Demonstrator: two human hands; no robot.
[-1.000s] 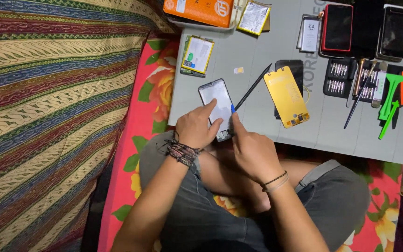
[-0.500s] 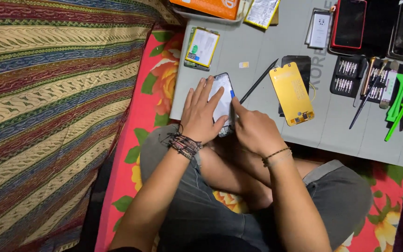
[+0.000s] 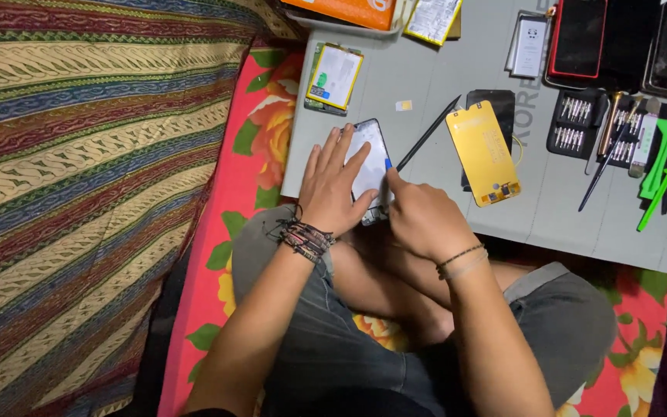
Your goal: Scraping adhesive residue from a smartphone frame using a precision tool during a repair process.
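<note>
Moved: left hand (image 3: 332,189) spread flatter over glossy rectangular phone screen panel (image 3: 370,164) at grey table's (image 3: 426,85) near-left edge.
Right hand (image 3: 422,220): fingers curled, pinching small blue tab (image 3: 387,164).
Progress: panel pressed down; yellow rectangular back plate (image 3: 484,153) unfitted.

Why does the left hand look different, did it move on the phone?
Yes. The left hand has spread flatter over the phone, fingers reaching farther up toward the battery.

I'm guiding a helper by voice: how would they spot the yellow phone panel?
On the grey work mat, look just right of both hands and the pale phone screen they press. The flat yellow rectangular panel lies there, partly over a black phone, the mat's only large all-yellow piece.
</note>
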